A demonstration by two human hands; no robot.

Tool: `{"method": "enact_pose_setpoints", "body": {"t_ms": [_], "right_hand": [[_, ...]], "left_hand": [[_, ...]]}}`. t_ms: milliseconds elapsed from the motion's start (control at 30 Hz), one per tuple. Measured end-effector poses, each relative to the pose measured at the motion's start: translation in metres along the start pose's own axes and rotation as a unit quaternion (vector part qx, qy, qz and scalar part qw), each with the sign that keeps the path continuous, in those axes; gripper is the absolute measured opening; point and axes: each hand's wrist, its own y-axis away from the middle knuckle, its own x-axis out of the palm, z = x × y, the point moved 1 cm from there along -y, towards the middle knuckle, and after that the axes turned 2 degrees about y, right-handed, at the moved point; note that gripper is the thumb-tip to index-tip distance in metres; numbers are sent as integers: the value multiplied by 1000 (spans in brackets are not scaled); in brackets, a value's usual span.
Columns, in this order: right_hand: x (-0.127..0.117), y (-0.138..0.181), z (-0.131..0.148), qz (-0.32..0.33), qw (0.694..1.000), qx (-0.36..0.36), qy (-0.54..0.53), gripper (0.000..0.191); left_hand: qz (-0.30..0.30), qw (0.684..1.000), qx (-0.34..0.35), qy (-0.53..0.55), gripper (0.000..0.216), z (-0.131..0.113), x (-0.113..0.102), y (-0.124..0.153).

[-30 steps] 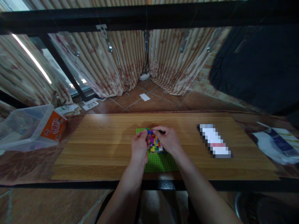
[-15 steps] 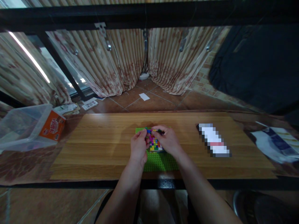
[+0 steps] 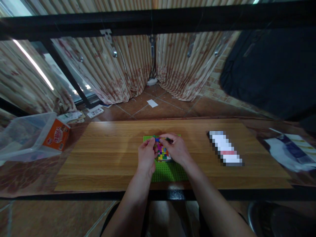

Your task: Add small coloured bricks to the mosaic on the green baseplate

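A green studded baseplate (image 3: 168,172) lies at the front middle of a wooden table (image 3: 108,154). On it sits a block of small bricks in many colours (image 3: 162,152). My left hand (image 3: 147,154) and my right hand (image 3: 176,149) meet over the block's far edge. Both have their fingers curled and pinch at small bricks there, one of them blue (image 3: 157,139). My right hand covers the right part of the block.
A clear plastic bin (image 3: 24,136) with an orange box (image 3: 57,134) stands at the table's left end. A blurred white object (image 3: 225,148) lies to the right, papers (image 3: 288,149) farther right. A black bar (image 3: 158,19) crosses overhead. Curtains hang behind.
Both hands stay at the block's far edge with only slight finger shifts. The camera has tilted a little.
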Motion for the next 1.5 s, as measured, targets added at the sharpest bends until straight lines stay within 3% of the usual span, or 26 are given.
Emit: {"method": "enact_pose_setpoints", "body": {"t_ms": [267,433,633,1100,1500], "right_hand": [[-10,0,13,-42,997,-58,39,21],[-14,1,22,-23,996,-76,49,21],[-15,3,25,-21,996,-83,34,22],[-12,5,29,-46,991,-88,88,22],[-10,6,25,-58,989,-101,88,17]], "left_hand": [[31,996,70,-36,21,-3,0,4],[69,987,110,-93,11,-1,-1,1],[91,978,139,-126,13,1,0,3],[70,959,195,-191,16,5,-1,0],[67,965,180,-177,17,6,-1,-3]]}}
